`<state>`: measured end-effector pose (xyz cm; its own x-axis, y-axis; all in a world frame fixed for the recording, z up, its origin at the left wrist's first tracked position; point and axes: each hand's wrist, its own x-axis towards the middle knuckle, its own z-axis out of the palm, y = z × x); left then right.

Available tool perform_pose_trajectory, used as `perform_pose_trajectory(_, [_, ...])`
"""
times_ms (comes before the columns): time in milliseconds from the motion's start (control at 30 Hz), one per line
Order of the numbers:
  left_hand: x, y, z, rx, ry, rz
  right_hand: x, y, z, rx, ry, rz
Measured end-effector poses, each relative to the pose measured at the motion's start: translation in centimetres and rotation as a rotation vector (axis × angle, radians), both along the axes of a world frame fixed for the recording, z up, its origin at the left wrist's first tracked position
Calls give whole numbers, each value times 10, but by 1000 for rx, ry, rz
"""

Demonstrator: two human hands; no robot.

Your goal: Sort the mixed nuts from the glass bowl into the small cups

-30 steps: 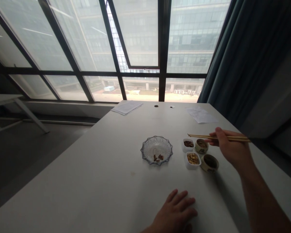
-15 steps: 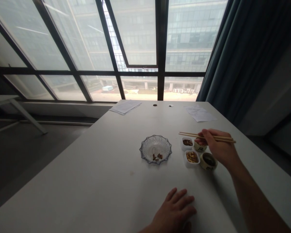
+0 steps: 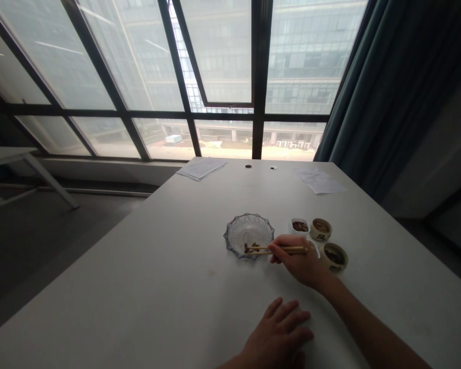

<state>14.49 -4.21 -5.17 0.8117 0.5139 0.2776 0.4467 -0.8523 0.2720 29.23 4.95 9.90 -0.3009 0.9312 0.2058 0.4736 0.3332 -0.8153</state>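
My right hand (image 3: 297, 259) is closed around a pair of wooden chopsticks (image 3: 260, 249). Their tips reach into a scalloped clear glass bowl (image 3: 235, 225), at several small brown pieces (image 3: 253, 247) lying there; whether a piece is pinched I cannot tell. My left hand (image 3: 278, 330) rests flat on the white table, fingers spread and holding nothing. Beyond my right hand is a small white dish (image 3: 300, 226) with dark brown pieces. A second white dish (image 3: 314, 247) is mostly hidden behind the hand. Two round cream pots, one farther (image 3: 321, 229) and one nearer (image 3: 333, 257), stand to the right.
Paper sheets lie at the table's far left (image 3: 202, 168) and far right (image 3: 319, 181). Two round cable holes sit near the back edge. Windows rise behind the table (image 3: 146, 266), and a dark blue curtain (image 3: 364, 102) hangs at the right.
My right hand has moved left with the chopsticks, from above the small dishes and pots to the glass bowl. The left hand stays in place on the table.
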Motion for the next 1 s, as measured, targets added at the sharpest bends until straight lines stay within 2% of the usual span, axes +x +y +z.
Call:
perform_pose_trajectory(100, [0,0,1,4,-2,5,-2,2,-5,16,-16,6])
perform_pose_trajectory(233, [0,-1,1,-7,-17,0,-2,5,-17,-29,87,-4])
perform_pose_trajectory(467, [-1,0,1,-29,-4,-15,-3,10,-27,-18,199,-128])
perform_pose_trajectory(533, [-1,0,2,-33,-5,-15,3,11,-20,-21,245,-157])
perform_pose_trajectory(633, [-2,0,1,-36,-16,-12,22,12,1,-1,328,-258])
perform_pose_trajectory(800, [-2,0,0,-41,-18,-7,67,12,37,151,315,-591])
perform_pose_trajectory(900, [-2,0,2,-50,-4,-5,85,15,43,190,270,-693])
perform_pose_trajectory(1000, [-2,-1,5,-56,10,-4,91,19,39,177,229,-693])
